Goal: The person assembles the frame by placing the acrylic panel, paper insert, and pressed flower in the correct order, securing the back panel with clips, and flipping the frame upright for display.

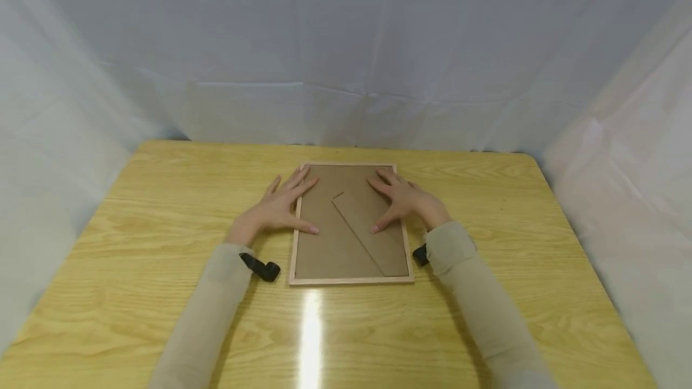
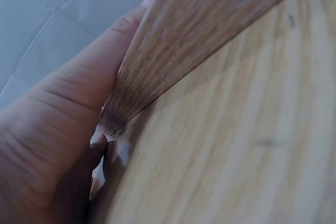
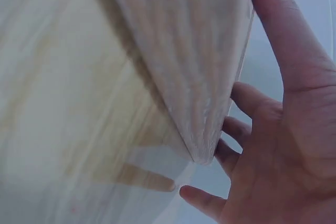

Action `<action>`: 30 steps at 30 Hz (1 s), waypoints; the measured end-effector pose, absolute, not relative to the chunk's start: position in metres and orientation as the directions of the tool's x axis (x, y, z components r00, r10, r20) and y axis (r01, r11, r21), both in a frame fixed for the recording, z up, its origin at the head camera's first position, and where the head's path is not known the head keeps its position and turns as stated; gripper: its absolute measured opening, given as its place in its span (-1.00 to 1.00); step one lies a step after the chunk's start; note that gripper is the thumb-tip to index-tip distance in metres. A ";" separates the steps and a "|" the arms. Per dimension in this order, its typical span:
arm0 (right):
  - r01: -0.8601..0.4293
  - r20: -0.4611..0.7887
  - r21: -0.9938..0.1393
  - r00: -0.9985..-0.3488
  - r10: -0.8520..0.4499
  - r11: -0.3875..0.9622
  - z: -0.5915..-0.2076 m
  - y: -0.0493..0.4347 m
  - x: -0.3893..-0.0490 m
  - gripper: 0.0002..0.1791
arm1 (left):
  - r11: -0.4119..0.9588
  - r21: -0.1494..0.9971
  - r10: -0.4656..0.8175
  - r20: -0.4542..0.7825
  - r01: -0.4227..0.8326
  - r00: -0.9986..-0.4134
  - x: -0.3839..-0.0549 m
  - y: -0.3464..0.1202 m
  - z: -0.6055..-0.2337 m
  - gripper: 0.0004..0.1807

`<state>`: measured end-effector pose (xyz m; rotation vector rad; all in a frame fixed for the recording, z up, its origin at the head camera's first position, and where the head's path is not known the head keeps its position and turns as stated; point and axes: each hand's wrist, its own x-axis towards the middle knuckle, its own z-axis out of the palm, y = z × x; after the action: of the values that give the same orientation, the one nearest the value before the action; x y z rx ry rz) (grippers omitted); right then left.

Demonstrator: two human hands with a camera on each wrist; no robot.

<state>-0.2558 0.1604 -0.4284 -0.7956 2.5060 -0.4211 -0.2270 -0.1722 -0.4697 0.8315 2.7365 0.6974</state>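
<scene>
A picture frame point(image 1: 351, 281) lies face down, with a pale wood rim and a brown backing board point(image 1: 321, 257). A slanted stand flap point(image 1: 382, 254) lies flat against the board. My left hand point(image 1: 278, 208) spreads over the left rim, its thumb resting on the board. On the opposite side my right hand point(image 1: 406, 198) is spread too, thumb and fingertips on the board. In the left wrist view the frame's side point(image 2: 168, 35) runs beside the hand point(image 2: 63, 103). The right wrist view shows the other side point(image 3: 184, 61) by spread fingers point(image 3: 283, 19).
The frame lies on a yellow wood-grain table point(image 1: 162, 227) with rounded far corners. White sheeting point(image 1: 346, 47) hangs behind the table and along both sides. Black straps point(image 1: 262, 267) sit at both wrists, over beige sleeves point(image 1: 205, 317). A bright reflection falls on the tabletop before the frame.
</scene>
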 end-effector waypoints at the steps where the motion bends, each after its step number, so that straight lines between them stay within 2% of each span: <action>1: -0.457 -0.344 -0.418 -0.720 -0.602 0.785 -0.428 0.160 -0.256 0.32 | 0.732 0.492 0.563 -0.047 0.472 -0.825 -0.227 -0.173 -0.470 0.34; 13: -0.463 -0.234 -0.522 -0.730 -0.642 0.716 -0.441 0.169 -0.254 0.33 | 0.740 0.472 0.521 0.050 0.480 -0.852 -0.224 -0.173 -0.478 0.38; 20: -0.360 -0.157 -0.720 -0.749 -0.644 0.594 -0.449 0.187 -0.252 0.25 | 0.733 0.457 0.525 0.092 0.504 -0.846 -0.224 -0.174 -0.482 0.32; 23: -0.268 -0.120 -0.817 -0.787 -0.605 0.511 -0.452 0.194 -0.251 0.10 | 0.728 0.445 0.538 0.101 0.522 -0.837 -0.223 -0.175 -0.483 0.25; 26: -0.153 -0.071 -0.914 -0.851 -0.520 0.376 -0.454 0.197 -0.252 -0.16 | 0.729 0.437 0.544 0.096 0.527 -0.833 -0.222 -0.175 -0.484 0.20; 30: -0.085 -0.019 -0.961 -0.929 -0.370 0.264 -0.455 0.197 -0.259 -0.45 | 0.730 0.439 0.542 0.095 0.523 -0.835 -0.222 -0.175 -0.484 0.19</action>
<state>-0.2589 0.1970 -0.4549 -0.4231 2.2943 -1.7209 -0.2218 -0.1752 -0.4835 0.8885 2.8852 0.7130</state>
